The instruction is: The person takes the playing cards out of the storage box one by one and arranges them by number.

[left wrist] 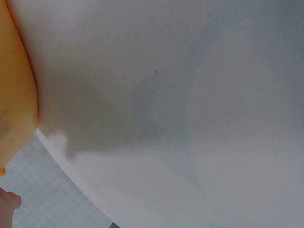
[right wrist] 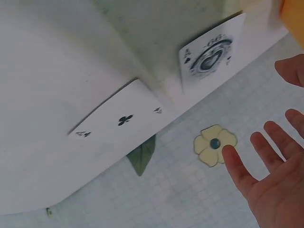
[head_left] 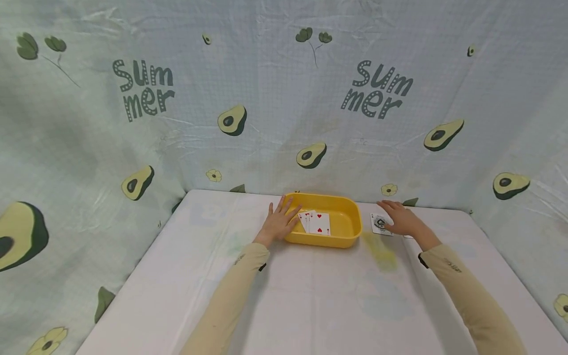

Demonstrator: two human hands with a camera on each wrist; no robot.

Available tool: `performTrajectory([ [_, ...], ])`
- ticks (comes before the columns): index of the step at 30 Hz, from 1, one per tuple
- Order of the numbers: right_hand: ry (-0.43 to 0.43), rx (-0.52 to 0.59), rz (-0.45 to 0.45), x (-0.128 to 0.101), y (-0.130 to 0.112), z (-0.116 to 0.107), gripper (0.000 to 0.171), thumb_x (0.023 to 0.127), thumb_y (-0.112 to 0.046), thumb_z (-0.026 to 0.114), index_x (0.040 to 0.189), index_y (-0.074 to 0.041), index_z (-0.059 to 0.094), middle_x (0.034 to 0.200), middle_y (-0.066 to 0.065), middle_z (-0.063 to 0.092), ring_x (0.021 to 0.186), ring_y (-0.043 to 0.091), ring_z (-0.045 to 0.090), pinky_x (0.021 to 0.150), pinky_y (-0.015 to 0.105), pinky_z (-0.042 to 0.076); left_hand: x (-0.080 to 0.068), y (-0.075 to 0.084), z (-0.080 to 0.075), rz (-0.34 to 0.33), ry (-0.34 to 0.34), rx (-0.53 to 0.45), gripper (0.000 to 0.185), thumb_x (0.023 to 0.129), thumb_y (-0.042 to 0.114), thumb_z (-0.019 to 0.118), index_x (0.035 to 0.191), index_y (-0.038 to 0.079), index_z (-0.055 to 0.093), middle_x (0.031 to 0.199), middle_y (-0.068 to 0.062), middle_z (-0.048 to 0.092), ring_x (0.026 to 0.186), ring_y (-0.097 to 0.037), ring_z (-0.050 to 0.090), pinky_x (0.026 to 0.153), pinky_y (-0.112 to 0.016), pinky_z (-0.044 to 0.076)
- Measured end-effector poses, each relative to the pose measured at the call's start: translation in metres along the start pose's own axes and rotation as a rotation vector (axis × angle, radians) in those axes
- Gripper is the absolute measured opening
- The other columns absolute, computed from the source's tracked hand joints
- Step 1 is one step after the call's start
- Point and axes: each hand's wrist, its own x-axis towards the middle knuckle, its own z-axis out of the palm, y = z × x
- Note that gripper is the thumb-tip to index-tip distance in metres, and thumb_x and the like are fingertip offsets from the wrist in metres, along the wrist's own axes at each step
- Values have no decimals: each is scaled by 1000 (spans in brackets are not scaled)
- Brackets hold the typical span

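Under right hand [head_left: 401, 219] — ace card [head_left: 379, 223]; fingers straight.

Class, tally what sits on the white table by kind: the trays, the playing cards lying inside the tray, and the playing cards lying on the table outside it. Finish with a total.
Yellow tray: 1
Cards in the tray: 3 show, fanned and overlapping
Cards on the table: 2, the ace of spades and the ace of clubs
Total: 6

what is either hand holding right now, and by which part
Nothing is held. The left hand lies flat with straight fingers against the yellow tray's left rim. The right hand, fingers spread, is open over the cards on the table; no grip shows.
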Motion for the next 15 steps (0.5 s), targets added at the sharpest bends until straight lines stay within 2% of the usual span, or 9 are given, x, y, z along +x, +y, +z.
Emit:
performTrajectory([
  [6, 67, 29, -92, 9, -22, 0, 58, 82, -14, 59, 133, 2, 36, 132, 27, 39, 118, 46, 37, 92, 58, 35, 0, 0, -1, 3, 2, 0, 47, 96, 37, 31, 140, 24, 28, 151, -7, 14, 140, -29, 2, 107, -58, 7],
  [15, 55, 50, -103, 19, -48, 2, 58, 84, -19, 58, 134, -2, 36, 135, 22, 39, 121, 40, 37, 94, 57, 35, 0, 1, -1, -9, -1, 9, 46, 95, 36, 32, 140, 26, 28, 151, -7, 13, 140, -29, 1, 107, -58, 6],
])
